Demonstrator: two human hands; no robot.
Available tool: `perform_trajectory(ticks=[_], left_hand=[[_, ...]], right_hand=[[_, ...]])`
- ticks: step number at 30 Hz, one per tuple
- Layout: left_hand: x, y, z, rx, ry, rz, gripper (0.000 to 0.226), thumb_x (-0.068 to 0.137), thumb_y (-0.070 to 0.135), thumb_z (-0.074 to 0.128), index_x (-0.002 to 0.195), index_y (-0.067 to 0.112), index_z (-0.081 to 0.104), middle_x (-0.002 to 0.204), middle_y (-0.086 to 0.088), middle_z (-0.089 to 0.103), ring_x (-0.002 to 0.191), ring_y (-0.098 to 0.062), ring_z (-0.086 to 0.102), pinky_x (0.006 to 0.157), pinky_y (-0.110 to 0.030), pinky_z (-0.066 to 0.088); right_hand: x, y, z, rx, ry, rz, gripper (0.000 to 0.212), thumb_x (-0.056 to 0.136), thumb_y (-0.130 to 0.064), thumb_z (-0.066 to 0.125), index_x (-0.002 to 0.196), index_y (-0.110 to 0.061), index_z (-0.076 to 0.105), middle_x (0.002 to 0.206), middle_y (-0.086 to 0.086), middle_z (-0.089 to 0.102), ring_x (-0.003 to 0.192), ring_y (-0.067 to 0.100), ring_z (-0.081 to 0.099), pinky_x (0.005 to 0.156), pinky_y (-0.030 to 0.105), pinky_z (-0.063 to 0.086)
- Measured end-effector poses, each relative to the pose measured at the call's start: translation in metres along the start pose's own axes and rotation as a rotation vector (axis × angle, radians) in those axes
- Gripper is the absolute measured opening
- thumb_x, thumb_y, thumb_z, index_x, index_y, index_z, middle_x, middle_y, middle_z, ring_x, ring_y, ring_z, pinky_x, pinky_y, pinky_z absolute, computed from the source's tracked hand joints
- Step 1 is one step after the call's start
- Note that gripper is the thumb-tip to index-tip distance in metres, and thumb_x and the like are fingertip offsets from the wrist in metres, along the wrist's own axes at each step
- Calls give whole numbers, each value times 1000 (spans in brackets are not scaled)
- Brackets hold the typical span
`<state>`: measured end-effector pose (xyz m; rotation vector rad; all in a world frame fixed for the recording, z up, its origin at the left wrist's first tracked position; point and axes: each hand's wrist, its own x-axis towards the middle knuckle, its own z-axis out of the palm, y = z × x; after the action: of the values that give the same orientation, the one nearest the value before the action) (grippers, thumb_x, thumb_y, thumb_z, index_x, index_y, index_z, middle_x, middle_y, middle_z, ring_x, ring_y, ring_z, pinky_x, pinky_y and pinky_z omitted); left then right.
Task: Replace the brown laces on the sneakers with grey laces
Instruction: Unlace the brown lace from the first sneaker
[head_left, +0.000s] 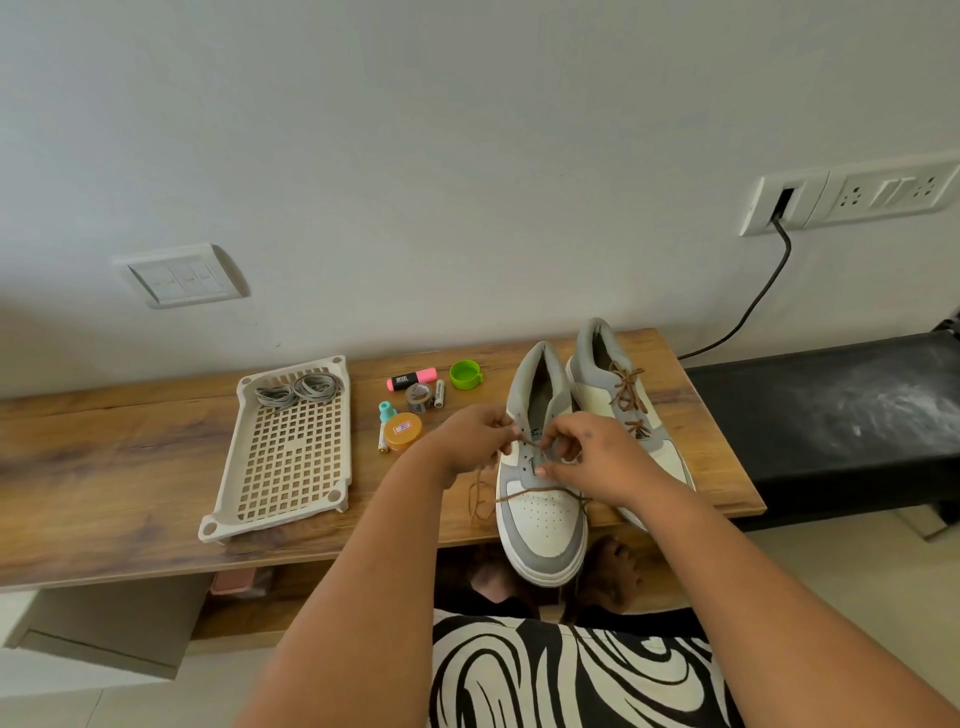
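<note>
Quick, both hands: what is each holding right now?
Left hand: pinches the brown lace of the near sneaker.
Right hand: pinches the same lace at the eyelets.

two sneakers (540, 499), two grey lace bundles (298, 392), one tray (228, 488), two batteries (439, 392)

Cream perforated plastic tray (283, 457) sits left on the wooden worktop (104, 467), coiled grey laces (300, 389) in its far end; two grey-and-white sneakers (543, 467) right, small clutter between.
</note>
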<state>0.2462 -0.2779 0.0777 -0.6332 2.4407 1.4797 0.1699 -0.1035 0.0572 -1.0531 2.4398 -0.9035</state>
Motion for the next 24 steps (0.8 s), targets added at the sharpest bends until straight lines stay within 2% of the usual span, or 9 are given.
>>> perform_trajectory(ticks=[3, 5, 7, 10, 12, 15, 17, 20, 24], left_hand=[[-4, 13, 3, -342, -30, 96, 16, 102, 6, 44, 100, 10, 60, 82, -6, 66, 66, -14, 56, 67, -25, 49], [-9, 24, 6, -563, -54, 149, 21, 101, -2, 40, 102, 8, 59, 84, -9, 67, 69, -15, 61, 71, -26, 55], [-13, 32, 10, -762, -68, 212, 26, 100, -7, 38, 103, 5, 61, 88, -10, 67, 75, -16, 66, 74, -27, 56], [-13, 37, 10, -828, 43, 249, 29, 97, -9, 39, 101, 7, 64, 95, -8, 69, 85, -17, 68, 79, -26, 57], [-9, 36, 8, -614, 203, 198, 34, 92, -10, 41, 103, 12, 65, 101, -6, 68, 92, -21, 65, 83, -32, 57], [-10, 30, 6, 104, 355, 123, 32, 92, 5, 51, 117, 21, 62, 123, -4, 55, 117, -25, 49, 97, -39, 46], [-15, 30, 6, 420, 380, 236, 39, 92, 19, 59, 130, 26, 55, 134, -4, 39, 128, -23, 31, 105, -34, 32], [-18, 36, 9, 333, 257, 479, 49, 90, 21, 65, 137, 20, 53, 135, -2, 49, 127, -16, 42, 105, -27, 35], [-17, 43, 19, -211, 19, 372, 24, 91, 4, 66, 114, 4, 67, 99, -10, 73, 91, -17, 71, 86, -29, 56]], right_hand=[[2, -8, 4, 201, 56, 73, 35, 74, -24, 84, 101, -24, 61, 93, -5, 63, 84, 8, 60, 67, 8, 43], [3, -17, 7, 550, -18, 156, 53, 74, -11, 83, 118, -20, 55, 105, -1, 66, 100, 14, 63, 86, 23, 52], [2, -25, 14, 934, -91, 161, 63, 77, 1, 77, 129, -18, 47, 113, 0, 66, 115, 17, 59, 100, 34, 48], [3, -32, 14, 1091, -114, 152, 25, 91, -6, 65, 114, -13, 58, 89, -2, 69, 107, 18, 62, 99, 32, 45], [1, -35, 9, 943, -34, 168, 10, 99, -15, 55, 100, -14, 65, 75, 2, 63, 85, 18, 64, 83, 32, 48], [-1, -26, -10, 258, 204, 56, 26, 103, -31, 43, 97, -19, 65, 71, -2, 59, 64, 12, 57, 60, 23, 43], [-3, -23, -25, -57, 218, -95, 28, 103, -34, 41, 98, -19, 63, 65, -4, 56, 57, 10, 51, 52, 24, 35], [-7, -25, -44, -173, 132, -151, 23, 103, -34, 42, 92, -24, 59, 73, -4, 60, 66, 14, 55, 57, 28, 38], [-14, -31, -65, -135, 189, -151, 32, 99, -38, 50, 71, -25, 54, 61, -5, 51, 55, 9, 47, 49, 21, 30]])
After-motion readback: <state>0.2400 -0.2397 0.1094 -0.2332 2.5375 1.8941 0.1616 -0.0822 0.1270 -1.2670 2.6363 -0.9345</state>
